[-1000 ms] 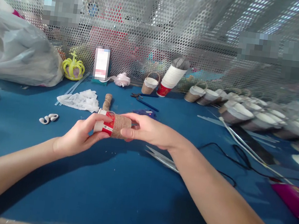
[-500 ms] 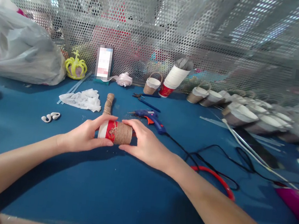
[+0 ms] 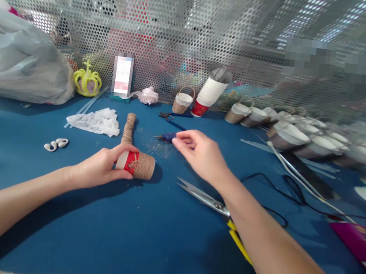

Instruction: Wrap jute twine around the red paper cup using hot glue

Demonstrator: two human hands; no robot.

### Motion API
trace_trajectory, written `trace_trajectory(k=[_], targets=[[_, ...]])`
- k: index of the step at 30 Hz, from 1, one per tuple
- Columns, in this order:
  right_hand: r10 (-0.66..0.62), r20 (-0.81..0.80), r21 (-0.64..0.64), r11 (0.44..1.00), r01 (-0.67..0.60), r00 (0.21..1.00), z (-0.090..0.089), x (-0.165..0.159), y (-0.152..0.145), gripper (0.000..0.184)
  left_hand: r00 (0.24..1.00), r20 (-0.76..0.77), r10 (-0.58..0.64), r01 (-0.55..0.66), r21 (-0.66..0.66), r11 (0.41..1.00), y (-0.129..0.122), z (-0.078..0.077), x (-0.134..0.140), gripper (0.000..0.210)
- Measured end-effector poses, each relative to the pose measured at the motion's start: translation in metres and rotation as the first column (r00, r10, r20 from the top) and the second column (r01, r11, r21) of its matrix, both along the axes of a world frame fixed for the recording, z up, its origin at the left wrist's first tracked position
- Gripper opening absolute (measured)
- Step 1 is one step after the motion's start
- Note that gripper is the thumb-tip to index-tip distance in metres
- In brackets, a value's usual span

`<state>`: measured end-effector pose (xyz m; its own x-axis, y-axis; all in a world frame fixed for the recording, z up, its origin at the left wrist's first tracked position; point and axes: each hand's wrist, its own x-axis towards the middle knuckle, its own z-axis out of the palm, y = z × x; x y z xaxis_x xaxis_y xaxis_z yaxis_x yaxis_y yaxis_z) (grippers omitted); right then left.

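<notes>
My left hand is closed around the white and red end of a paper cup lying on its side. Jute twine is wound round the cup's other part. Further right, my right hand has its fingers curled over a blue glue gun; they cover most of its body, and the nozzle points left. Beneath my right forearm lie scissors with a yellow handle, partly hidden. Behind the cup is a spool of twine.
White crumpled fabric, white shell-like pieces and pliers lie around. At the back stand a yellow crown, a phone, a small basket and stacked cups. Several wrapped cups crowd the right; a plastic bag fills the left.
My right hand has let go of the cup and moved right and away from me to the glue gun. The cup stays in my left hand. The scissors have come into sight.
</notes>
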<state>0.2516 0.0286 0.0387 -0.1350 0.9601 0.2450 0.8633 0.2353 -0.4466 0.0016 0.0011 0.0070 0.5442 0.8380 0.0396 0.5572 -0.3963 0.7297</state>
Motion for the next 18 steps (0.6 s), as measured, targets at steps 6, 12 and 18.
trace_trajectory(k=[6, 12, 18], targets=[[-0.207, 0.217, -0.126, 0.963, 0.238, 0.954, 0.004, 0.033, 0.037, 0.022, 0.997, -0.065, 0.034, -0.034, 0.011, 0.999, -0.002, 0.001, 0.002, 0.048], [-0.113, 0.279, -0.368, 0.905, 0.215, 0.954, -0.019, 0.026, 0.049, 0.029, 0.998, -0.052, 0.042, -0.042, 0.009, 0.999, -0.002, 0.0, 0.002, 0.048], [-0.198, 0.074, -0.352, 0.912, 0.212, 0.977, -0.016, 0.026, 0.04, 0.03, 0.998, -0.058, 0.038, -0.036, 0.04, 0.999, -0.002, -0.002, 0.001, 0.049]])
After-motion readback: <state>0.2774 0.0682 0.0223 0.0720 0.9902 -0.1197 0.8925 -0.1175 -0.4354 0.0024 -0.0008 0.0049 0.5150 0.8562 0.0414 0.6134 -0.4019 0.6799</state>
